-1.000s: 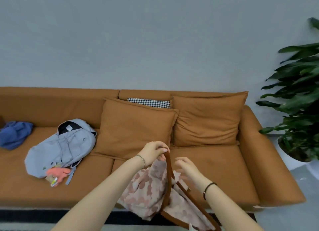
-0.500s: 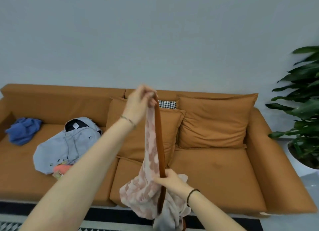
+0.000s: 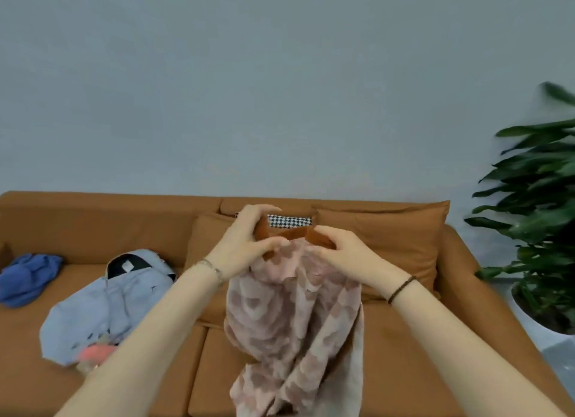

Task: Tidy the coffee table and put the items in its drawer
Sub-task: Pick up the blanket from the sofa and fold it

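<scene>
Soft pink cloth [image 3: 295, 317] hangs limp and light before the sofa [image 3: 93, 223], with your left hand [image 3: 245, 245] and right hand [image 3: 345, 254] close together, each pinching its brown trim [image 3: 289, 233], likely the firmest hold.

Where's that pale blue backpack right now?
In the head view, the pale blue fabric backpack lies on the left seat of the orange-brown sofa, with a crumpled dark blue cloth to its left.
</scene>
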Motion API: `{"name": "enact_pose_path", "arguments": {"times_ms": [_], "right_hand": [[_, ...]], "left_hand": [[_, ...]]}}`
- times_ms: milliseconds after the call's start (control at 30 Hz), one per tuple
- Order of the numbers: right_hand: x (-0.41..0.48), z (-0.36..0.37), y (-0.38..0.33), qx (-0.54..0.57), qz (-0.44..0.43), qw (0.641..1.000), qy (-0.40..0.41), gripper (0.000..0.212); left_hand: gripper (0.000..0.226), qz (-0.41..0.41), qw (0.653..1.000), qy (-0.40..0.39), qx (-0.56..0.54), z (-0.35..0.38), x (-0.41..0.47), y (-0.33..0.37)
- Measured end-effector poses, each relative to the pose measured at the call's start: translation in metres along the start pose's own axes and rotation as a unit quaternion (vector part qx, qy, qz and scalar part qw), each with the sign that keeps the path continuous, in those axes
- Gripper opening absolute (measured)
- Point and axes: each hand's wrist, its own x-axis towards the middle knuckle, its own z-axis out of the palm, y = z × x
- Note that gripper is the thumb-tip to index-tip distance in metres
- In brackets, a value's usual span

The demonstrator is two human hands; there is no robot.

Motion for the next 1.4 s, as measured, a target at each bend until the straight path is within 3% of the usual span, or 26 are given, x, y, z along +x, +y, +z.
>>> {"name": "enact_pose_path", "arguments": {"times_ms": [33, 67, 133, 200, 300, 433, 500, 567, 633, 733, 767, 833, 967, 1100, 1167, 1233, 1267, 1400], "right_hand": [[-0.002, 0.0, -0.015, -0.03, -0.027, 0.999, -0.011, 0.007], [-0.005, 0.0, -0.026, -0.041, -0.047, 0.998, -0.023, 0.009], [-0.01, -0.001, -0.032, -0.018, -0.059, 0.998, -0.023, 0.006], [-0.015, -0.003, -0.023, 0.013, -0.044, 0.999, -0.002, 0.017], [-0.027, 0.005, -0.002, 0.081, 0.004, 0.997, -0.016, 0.034], [-0.042, 0.039, 0.038, 0.217, 0.11, 0.963, -0.114, 0.029], [-0.046, 0.044, 0.059, 0.237, 0.125, 0.955, -0.129, 0.034], [-0.047, 0.037, 0.077, 0.234, 0.135, 0.954, -0.133, 0.047], [-0.047, 0.024, 0.092, 0.171, 0.143, 0.969, -0.108, 0.041], [-0.045, -0.004, 0.112, -0.084, 0.194, 0.976, -0.058, 0.023], [-0.043, -0.013, 0.12, -0.187, 0.219, 0.957, -0.025, 0.013], [-0.039, -0.025, 0.118, -0.294, 0.25, 0.922, 0.042, 0.015], [-0.022, -0.023, 0.072, -0.295, 0.191, 0.935, 0.054, 0.014], [-0.011, -0.006, -0.001, -0.201, 0.076, 0.973, 0.079, 0.016], [-0.008, -0.002, -0.027, -0.16, 0.025, 0.981, 0.109, 0.016], [-0.01, -0.007, -0.034, -0.119, -0.008, 0.982, 0.147, 0.015], [-0.012, -0.012, -0.029, -0.116, -0.016, 0.979, 0.165, 0.016], [-0.026, -0.018, 0.03, -0.195, 0.08, 0.961, 0.18, 0.015]], "left_hand": [[0.067, 0.013, 0.998, -0.05, 0.031, 0.012, -0.002, 0.0], [0.066, 0.031, 0.994, -0.086, 0.067, 0.02, -0.002, -0.001], [0.03, 0.054, 0.986, -0.117, 0.108, 0.025, -0.002, 0.001], [0.021, 0.065, 0.99, -0.093, 0.082, 0.018, -0.002, 0.0], [0.018, 0.096, 0.994, 0.03, 0.04, -0.014, 0.004, 0.004], [0.015, 0.071, 0.978, 0.189, 0.042, -0.058, 0.019, 0.013], [0.015, 0.025, 0.945, 0.325, 0.022, -0.09, 0.025, 0.006], [0.019, -0.008, 0.891, 0.453, -0.03, -0.126, 0.025, 0.001], [0.019, -0.02, 0.862, 0.501, -0.073, -0.144, 0.02, 0.005], [0.025, -0.033, 0.9, 0.426, -0.084, -0.134, 0.014, 0.01], [0.027, -0.041, 0.913, 0.397, -0.088, -0.127, 0.011, 0.007], [0.028, -0.049, 0.928, 0.36, -0.084, -0.113, 0.004, 0.002], [0.022, -0.098, 0.96, 0.245, -0.092, -0.068, -0.006, 0.008], [0.065, -0.082, 0.996, 0.013, 0.044, 0.009, -0.013, 0.028], [0.045, -0.042, 0.99, -0.067, 0.113, 0.039, -0.014, 0.034], [0.015, 0.002, 0.988, -0.072, 0.133, 0.05, -0.014, 0.036], [0.012, 0.015, 0.991, -0.053, 0.124, 0.048, -0.013, 0.036], [0.029, 0.014, 0.999, 0.039, 0.009, 0.014, -0.014, 0.038]]}}
